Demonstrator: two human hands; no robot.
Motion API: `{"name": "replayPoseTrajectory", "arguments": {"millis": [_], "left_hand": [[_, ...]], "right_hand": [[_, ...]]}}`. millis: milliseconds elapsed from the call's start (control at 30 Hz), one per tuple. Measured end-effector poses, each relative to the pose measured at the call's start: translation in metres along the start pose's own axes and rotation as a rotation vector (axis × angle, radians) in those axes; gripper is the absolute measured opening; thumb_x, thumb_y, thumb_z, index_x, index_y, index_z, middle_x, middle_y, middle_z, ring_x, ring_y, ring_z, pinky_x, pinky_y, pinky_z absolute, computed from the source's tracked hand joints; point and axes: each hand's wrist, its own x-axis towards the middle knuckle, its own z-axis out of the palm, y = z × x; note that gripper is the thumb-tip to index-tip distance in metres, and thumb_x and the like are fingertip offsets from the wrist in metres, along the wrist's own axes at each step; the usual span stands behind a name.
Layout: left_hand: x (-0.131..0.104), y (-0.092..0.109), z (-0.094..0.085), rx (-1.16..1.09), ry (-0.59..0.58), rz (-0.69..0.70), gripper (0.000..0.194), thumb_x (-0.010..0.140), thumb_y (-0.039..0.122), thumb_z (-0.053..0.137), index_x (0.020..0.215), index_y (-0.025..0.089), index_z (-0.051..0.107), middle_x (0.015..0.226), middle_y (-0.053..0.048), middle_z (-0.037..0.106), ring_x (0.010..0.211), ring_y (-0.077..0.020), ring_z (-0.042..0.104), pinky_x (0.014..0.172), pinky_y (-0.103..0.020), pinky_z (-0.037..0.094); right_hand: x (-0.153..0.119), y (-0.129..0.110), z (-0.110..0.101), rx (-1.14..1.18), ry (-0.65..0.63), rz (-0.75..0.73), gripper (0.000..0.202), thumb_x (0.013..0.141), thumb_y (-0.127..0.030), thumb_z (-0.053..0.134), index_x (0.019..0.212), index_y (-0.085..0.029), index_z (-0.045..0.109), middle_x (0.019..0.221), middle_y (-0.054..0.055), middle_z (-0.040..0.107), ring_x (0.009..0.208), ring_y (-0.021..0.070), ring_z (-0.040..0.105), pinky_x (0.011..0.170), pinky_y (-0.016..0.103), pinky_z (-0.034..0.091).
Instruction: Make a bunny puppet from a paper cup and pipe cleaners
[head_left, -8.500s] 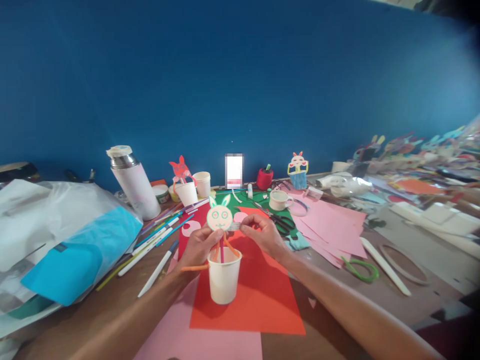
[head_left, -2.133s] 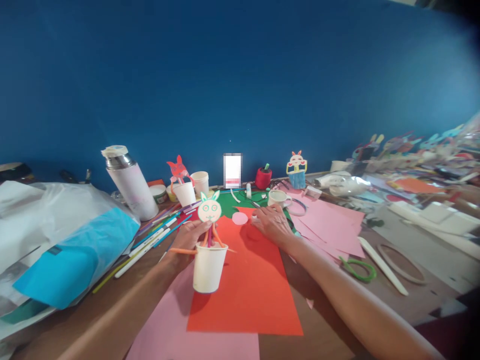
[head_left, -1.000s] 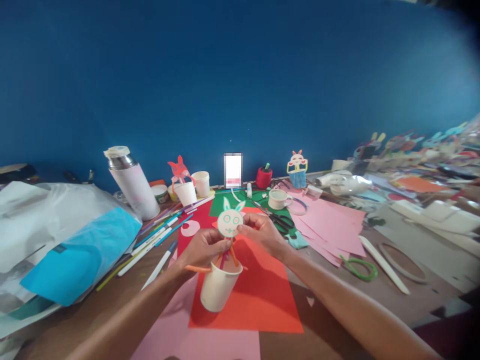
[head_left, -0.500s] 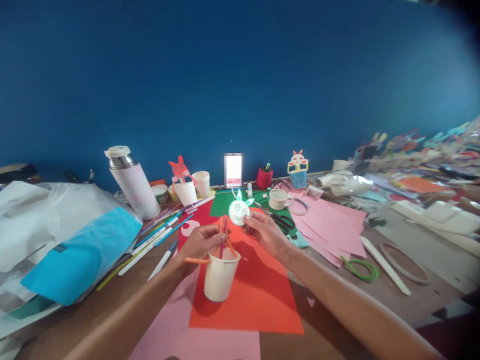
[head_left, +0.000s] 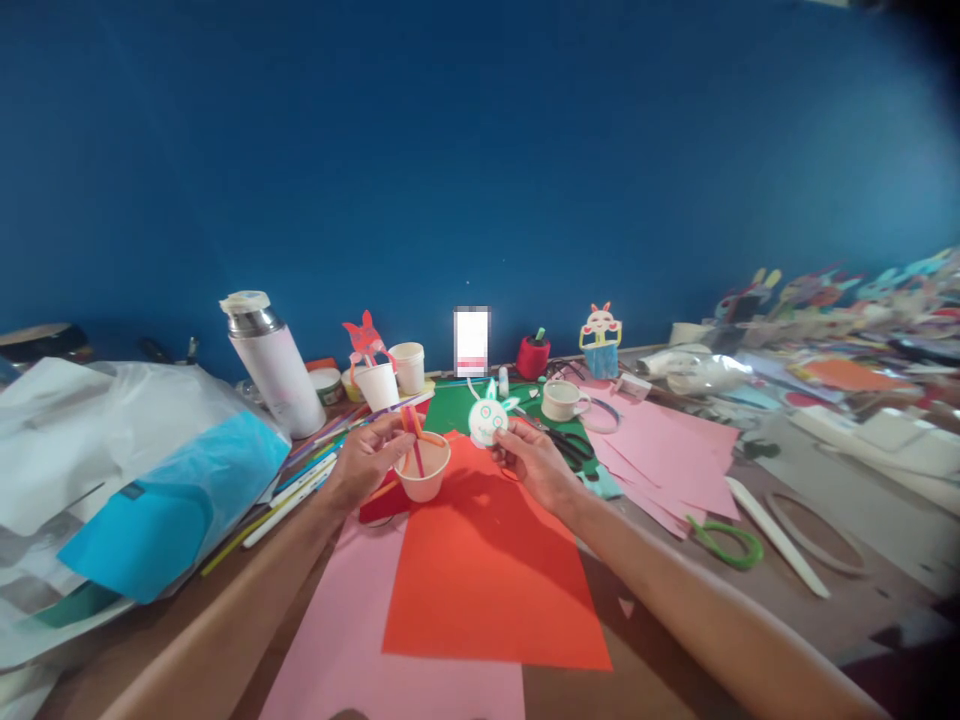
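My left hand (head_left: 373, 455) is closed on orange and purple strips (head_left: 417, 455) that rise from a white paper cup (head_left: 422, 490). The cup is tilted, its opening facing me, and hangs near the red and orange paper. Another orange strip (head_left: 384, 491) sticks out at the cup's left side, below the hand. Between thumb and fingers, my right hand (head_left: 531, 460) pinches a white paper bunny face (head_left: 487, 422) with green-outlined ears and round eyes. The face is upright and turned toward me, to the right of the cup and apart from it.
Orange paper (head_left: 495, 590) lies over pink paper (head_left: 322, 640). At the back stand a bottle (head_left: 277, 375), a cup with a red paper figure (head_left: 375, 385), and a mug (head_left: 562, 400). Scissors (head_left: 574, 448) and pink sheets (head_left: 667, 440) lie right; markers (head_left: 292, 505) and a plastic bag (head_left: 150, 400) left.
My left hand has carried the cup up, away from me and left, tipping its opening toward me. My right hand keeps the bunny face, shifted slightly right and tilted a little.
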Motion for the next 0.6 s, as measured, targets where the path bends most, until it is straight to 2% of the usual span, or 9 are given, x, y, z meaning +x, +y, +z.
{"name": "replayPoseTrajectory", "arguments": {"millis": [167, 333, 467, 600], "left_hand": [[0.0038, 0.0007, -0.0086, 0.025, 0.062, 0.027, 0.039, 0.061, 0.026, 0.068, 0.099, 0.017, 0.064, 0.086, -0.004, 0.067, 0.077, -0.0168, 0.059, 0.073, -0.025, 0.045], [0.0052, -0.0016, -0.0101, 0.065, 0.096, 0.085, 0.032, 0.062, 0.025, 0.067, 0.093, 0.018, 0.066, 0.092, -0.004, 0.066, 0.085, -0.0181, 0.058, 0.076, -0.024, 0.044], [0.0057, -0.0066, -0.0101, 0.067, 0.053, 0.051, 0.038, 0.065, 0.027, 0.065, 0.101, 0.016, 0.062, 0.100, -0.007, 0.063, 0.090, -0.0213, 0.057, 0.080, -0.030, 0.044], [0.0035, 0.0012, -0.0111, 0.016, -0.001, 0.055, 0.048, 0.066, 0.025, 0.065, 0.112, 0.015, 0.054, 0.108, -0.011, 0.059, 0.101, -0.0243, 0.052, 0.085, -0.033, 0.042]], "right_hand": [[-0.0010, 0.0031, 0.0016, -0.032, 0.017, -0.010, 0.024, 0.067, -0.037, 0.066, 0.072, -0.016, 0.058, 0.065, -0.001, 0.058, 0.053, 0.0071, 0.049, 0.052, 0.021, 0.035], [-0.0013, 0.0045, 0.0016, -0.033, 0.012, -0.030, 0.021, 0.068, -0.036, 0.065, 0.072, -0.016, 0.057, 0.063, -0.002, 0.057, 0.054, 0.0071, 0.049, 0.052, 0.021, 0.035], [-0.0014, 0.0050, 0.0015, -0.041, 0.003, -0.041, 0.020, 0.069, -0.035, 0.064, 0.073, -0.016, 0.058, 0.063, -0.002, 0.057, 0.054, 0.0070, 0.049, 0.054, 0.021, 0.036], [-0.0028, 0.0041, 0.0020, -0.049, -0.003, -0.045, 0.020, 0.069, -0.035, 0.064, 0.072, -0.017, 0.058, 0.064, -0.002, 0.057, 0.054, 0.0070, 0.048, 0.054, 0.021, 0.036]]}}
